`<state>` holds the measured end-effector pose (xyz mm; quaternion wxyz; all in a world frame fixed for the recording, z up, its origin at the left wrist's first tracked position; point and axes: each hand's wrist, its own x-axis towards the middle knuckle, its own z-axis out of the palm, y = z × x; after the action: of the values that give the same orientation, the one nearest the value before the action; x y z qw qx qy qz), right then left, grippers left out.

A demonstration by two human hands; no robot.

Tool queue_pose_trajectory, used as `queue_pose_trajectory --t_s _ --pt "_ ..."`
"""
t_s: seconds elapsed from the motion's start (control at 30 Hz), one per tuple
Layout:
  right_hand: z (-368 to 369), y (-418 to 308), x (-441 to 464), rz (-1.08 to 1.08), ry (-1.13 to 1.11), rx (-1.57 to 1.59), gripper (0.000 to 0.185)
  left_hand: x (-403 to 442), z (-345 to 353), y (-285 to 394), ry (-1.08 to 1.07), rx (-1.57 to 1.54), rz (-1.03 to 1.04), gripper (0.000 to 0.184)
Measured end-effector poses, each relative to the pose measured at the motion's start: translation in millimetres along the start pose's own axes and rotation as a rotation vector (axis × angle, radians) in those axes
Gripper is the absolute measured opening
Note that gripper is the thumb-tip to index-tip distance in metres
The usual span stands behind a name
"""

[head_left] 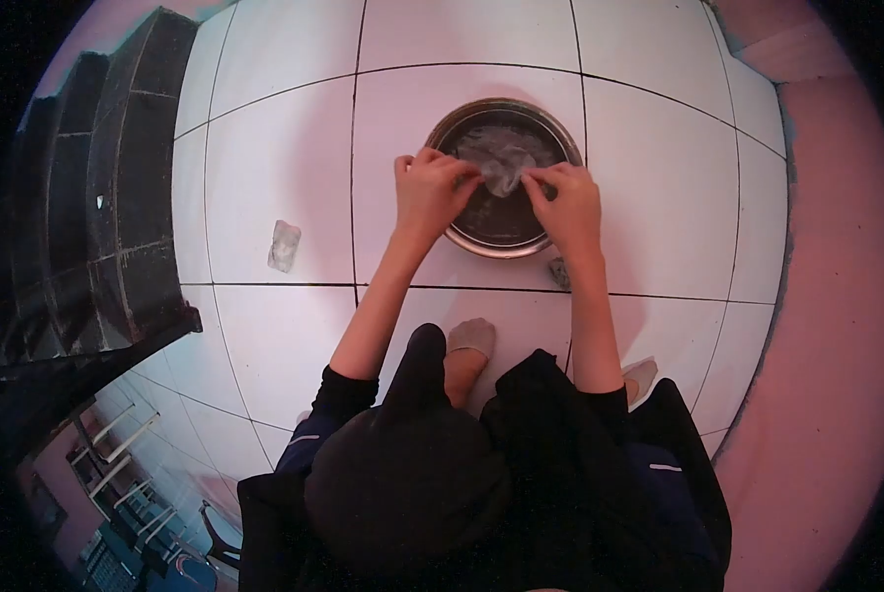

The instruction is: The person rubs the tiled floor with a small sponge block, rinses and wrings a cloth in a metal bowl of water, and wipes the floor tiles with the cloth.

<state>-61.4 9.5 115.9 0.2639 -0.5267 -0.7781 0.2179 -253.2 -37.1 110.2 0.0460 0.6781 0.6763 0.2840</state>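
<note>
A round metal basin [509, 251] with dark water in it stands on the floor in front of me. Over its inside hangs a thin grey wet cloth [501, 153], spread between my two hands. At the basin's left rim, my left hand [434, 195] pinches the cloth's left side with thumb and fingers. On the opposite side my right hand [568, 205] pinches its right edge. The cloth's lower part bunches down near the water; whether it touches the water I cannot tell.
A small pale packet [284, 246] lies on the white tiles to the left. Beside the basin's lower right, a small grey-green lump [559, 273] is partly behind my right wrist. Dark tiled steps [146, 168] rise at the left, and a pink wall [827, 326] runs along the right.
</note>
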Motion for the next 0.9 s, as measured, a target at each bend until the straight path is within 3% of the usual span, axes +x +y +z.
queue_pose_trajectory --t_s 0.2,0.27,0.37,0.5,0.57,0.63,0.9 --pt "34.9 15.3 -26.9 0.023 -0.194 -0.200 0.010 -21.7 32.5 -0.5 -0.292 0.195 0.041 0.009" --pt "37.4 13.6 -31.5 -0.009 -0.219 -0.278 0.011 -22.6 34.0 4.4 -0.476 0.364 0.033 0.008" --pt "34.1 9.5 -32.2 0.012 -0.389 -0.402 0.012 -25.0 33.4 10.2 -0.608 0.387 -0.019 0.010" --pt "6.6 -2.8 -25.1 0.101 -0.516 -0.197 0.014 -11.7 -12.1 29.6 -0.644 0.167 -0.083 0.011" --pt "-16.0 -16.5 -18.7 0.121 -0.519 -0.084 0.015 -5.0 -32.9 34.7 -0.484 0.019 -0.072 0.007" --pt "-35.8 -30.0 -12.4 0.039 -0.328 -0.033 0.015 5.0 -55.2 41.1 -0.398 -0.008 -0.066 0.009" --pt "-96.4 -65.9 17.1 0.061 0.016 0.260 0.013 41.2 -115.7 48.6 0.062 -0.348 -0.050 0.012"
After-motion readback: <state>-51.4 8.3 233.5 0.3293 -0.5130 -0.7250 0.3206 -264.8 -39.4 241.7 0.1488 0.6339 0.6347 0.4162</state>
